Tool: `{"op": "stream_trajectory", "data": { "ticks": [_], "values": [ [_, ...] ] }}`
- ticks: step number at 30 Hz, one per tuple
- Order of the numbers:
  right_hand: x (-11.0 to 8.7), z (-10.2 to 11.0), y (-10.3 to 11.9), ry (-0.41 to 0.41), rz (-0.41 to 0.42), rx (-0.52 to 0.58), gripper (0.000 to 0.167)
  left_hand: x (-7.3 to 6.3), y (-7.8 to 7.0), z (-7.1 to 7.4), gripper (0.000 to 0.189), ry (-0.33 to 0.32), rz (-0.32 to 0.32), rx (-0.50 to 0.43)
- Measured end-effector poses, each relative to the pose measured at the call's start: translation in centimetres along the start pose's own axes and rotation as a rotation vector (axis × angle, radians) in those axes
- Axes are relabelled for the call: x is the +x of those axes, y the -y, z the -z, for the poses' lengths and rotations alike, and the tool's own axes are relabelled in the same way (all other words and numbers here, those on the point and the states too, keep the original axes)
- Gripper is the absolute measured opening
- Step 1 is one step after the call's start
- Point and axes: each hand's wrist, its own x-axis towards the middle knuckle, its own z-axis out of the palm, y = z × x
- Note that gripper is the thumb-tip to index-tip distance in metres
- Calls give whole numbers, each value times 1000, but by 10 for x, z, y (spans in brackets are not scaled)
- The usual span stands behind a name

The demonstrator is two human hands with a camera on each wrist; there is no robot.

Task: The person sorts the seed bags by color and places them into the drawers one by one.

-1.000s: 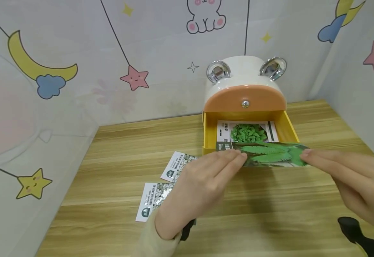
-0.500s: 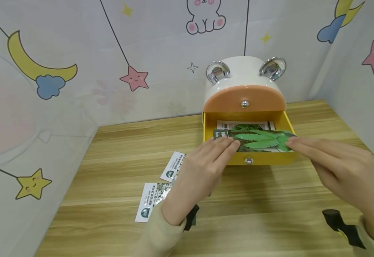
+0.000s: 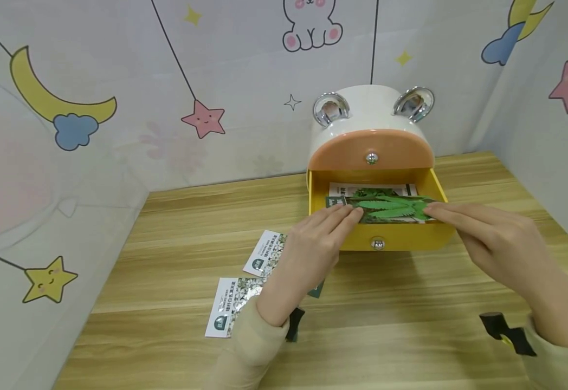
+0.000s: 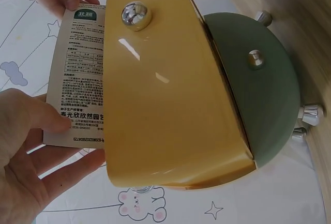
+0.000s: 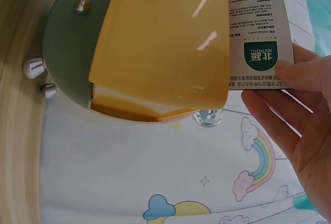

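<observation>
A seed packet (image 3: 391, 210) with a green serrated leaf on its front is held by both hands over the open yellow drawer (image 3: 413, 239). My left hand (image 3: 308, 244) pinches its left end, fingers on top and thumb (image 4: 49, 118) underneath. The right hand (image 3: 498, 244) pinches the other end, thumb against the printed back beside a green logo (image 5: 261, 56). From below, in both wrist views, the drawer's front wall hides part of the packet. Another packet (image 3: 372, 190) with leafy greens lies inside the drawer, partly covered by the held one.
The drawer belongs to a rounded white cabinet (image 3: 372, 105) with an orange upper drawer (image 3: 349, 154) and shiny ears, standing against the printed backdrop. White-flower seed packets (image 3: 262, 254) lie left on the wooden table (image 3: 176, 244), partly behind my left forearm.
Both hands have moved the leaf packet away from me and lower, from in front of the drawer to over its opening. The drawer's front knob has come into view.
</observation>
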Motion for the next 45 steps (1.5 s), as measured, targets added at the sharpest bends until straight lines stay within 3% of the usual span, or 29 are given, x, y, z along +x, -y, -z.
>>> {"op": "stream_trajectory", "data": {
  "ticks": [6, 13, 16, 20, 25, 38, 45],
  "values": [
    [2, -6, -4, 20, -20, 2, 46, 2, 3, -7, 35, 14, 17, 1],
    [-1, -21, -12, -27, -46, 34, 47, 6, 5, -17, 28, 45, 79, -57],
    [0, -23, -13, -5, -72, 22, 47, 6, 6, -22, 28, 66, 102, -80],
    [2, -25, -14, 29, -105, 15, 28, 6, 8, -27, 30, 78, 125, -95],
    [6, -28, -16, 55, -144, 18, 40, 9, 10, -31, 29, 88, 159, -132],
    [10, -34, -19, 87, -239, 20, 36, 18, 10, -39, 24, 169, 238, -261],
    [10, -32, -20, 162, -291, 45, 32, 21, 12, -36, 21, 205, 304, -349]
  ]
}}
